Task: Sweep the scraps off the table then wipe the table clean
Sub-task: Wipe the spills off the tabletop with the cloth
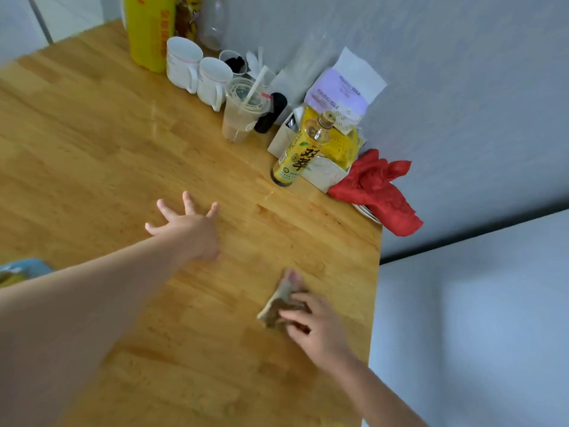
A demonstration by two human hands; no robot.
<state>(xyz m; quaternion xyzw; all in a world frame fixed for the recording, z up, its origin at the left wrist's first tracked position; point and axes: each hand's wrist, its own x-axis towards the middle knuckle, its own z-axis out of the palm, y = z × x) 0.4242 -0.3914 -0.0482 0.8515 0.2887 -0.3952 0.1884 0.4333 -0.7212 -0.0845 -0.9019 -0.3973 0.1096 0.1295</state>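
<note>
Both hands were on the table [92,143]: left hand [187,229] lay flat, fingers spread, gripping nothing, while the right hand [314,325] pressed what looked like a folded cloth [277,306] (blurry) near the right edge, fingers curled over it.

only properly readable text: purple tissue pack [338,95] by wall, "POINTING TISSUE" printed twice, though first word kinda blurry so not 100% sure. yellow-label bottle [300,151] has big dark Chinese characters, can't make them out. tall yellow pack [150,29] far back has red lettering, too blurred. plastic cup [243,110] logo unreadable too.
</note>
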